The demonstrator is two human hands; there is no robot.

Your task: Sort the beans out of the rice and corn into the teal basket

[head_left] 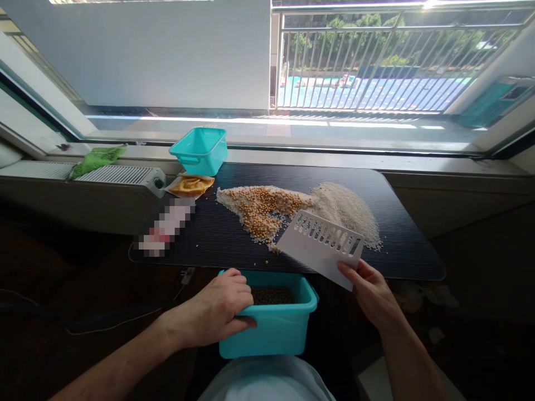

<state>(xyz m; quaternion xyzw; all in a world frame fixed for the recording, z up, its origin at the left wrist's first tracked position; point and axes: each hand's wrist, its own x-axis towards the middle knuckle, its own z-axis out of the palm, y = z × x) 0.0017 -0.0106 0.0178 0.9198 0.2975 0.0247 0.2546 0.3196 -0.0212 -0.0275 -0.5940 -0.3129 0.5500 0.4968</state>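
My left hand (229, 303) is closed on the left wall of a turquoise plastic bin (267, 331), which sits at the table's near edge with dark small grains (272, 295) inside. Between the thumb and fingers of my right hand (368, 289) is a flat white card with a row of slots (320, 248), tilted over the table. Its slotted edge reaches the piles. Soybeans (261, 214), mixed with white grains, lie spread left of the card. A pile of white rice-like grains (345, 209) lies behind it, partly covered by the card.
An empty turquoise basket (200, 153) stands at the back left of the dark table (401, 239). In front of it is a paper with orange-yellow pieces (191, 185). A green cloth (98, 160) lies on the radiator (119, 175). A window spans the back.
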